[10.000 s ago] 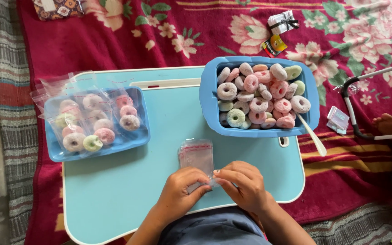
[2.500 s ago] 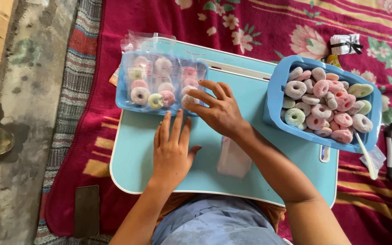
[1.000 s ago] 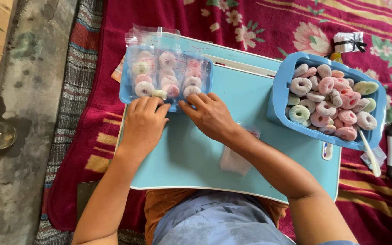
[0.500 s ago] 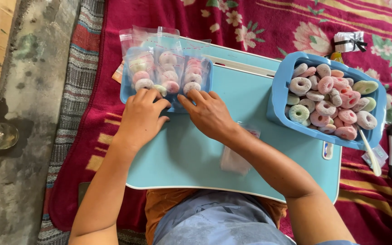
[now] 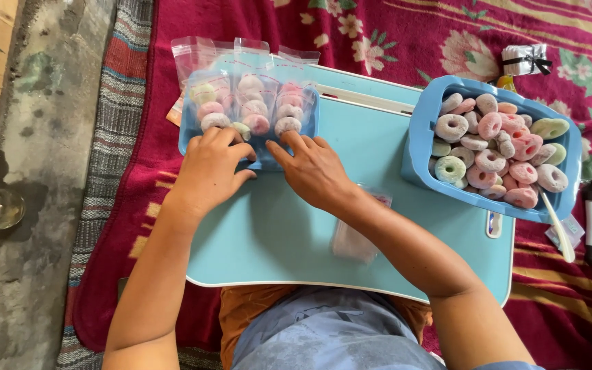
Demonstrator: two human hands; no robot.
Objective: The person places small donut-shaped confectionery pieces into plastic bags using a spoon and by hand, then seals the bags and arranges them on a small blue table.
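A light blue lap table (image 5: 289, 233) lies over my knees. At its far left stands a shallow blue tray (image 5: 188, 133) packed with clear bags of pastel ring sweets (image 5: 255, 109). My left hand (image 5: 210, 168) rests on the tray's near edge, fingertips on a bag. My right hand (image 5: 313, 168) touches the tray's near right corner, fingers spread toward the bags. A small empty clear bag (image 5: 354, 240) lies on the table, partly under my right forearm.
A deeper blue basket (image 5: 419, 147) heaped with loose ring sweets (image 5: 495, 147) stands at the table's right. A red floral blanket (image 5: 392, 34) lies under everything. Bare concrete floor (image 5: 29, 205) runs along the left. A small wrapped white packet (image 5: 525, 58) lies beyond the basket.
Ten seconds ago both hands worked a small bag at the table's near edge. They have since reached left to the tray of bagged sweets and now rest against its near edge.
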